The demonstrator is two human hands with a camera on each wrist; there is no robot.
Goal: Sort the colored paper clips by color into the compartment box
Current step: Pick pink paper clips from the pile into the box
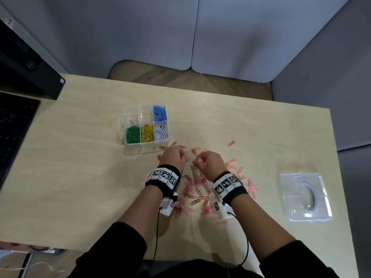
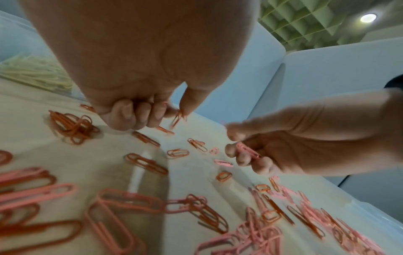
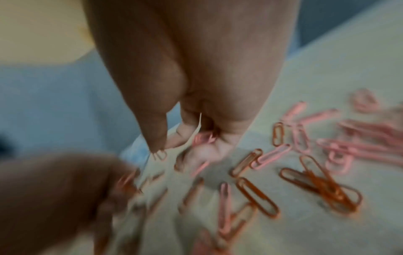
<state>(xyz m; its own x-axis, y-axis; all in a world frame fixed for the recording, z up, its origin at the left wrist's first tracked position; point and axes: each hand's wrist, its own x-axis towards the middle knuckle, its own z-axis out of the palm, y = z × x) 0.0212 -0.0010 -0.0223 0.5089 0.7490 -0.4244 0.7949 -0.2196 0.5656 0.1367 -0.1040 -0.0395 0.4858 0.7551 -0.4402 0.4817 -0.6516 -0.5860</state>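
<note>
The clear compartment box stands on the table, with green, yellow, white and blue clips sorted in it and one orange clip in the back left cell. Orange and pink clips lie scattered in front of it. My left hand hovers just below the box, fingers curled, pinching an orange clip between thumb and forefinger. Close beside it, my right hand holds pink clips in its curled fingers.
The box's clear lid lies at the right of the table. A dark keyboard and a monitor base sit at the left edge. A lone orange clip lies apart to the right.
</note>
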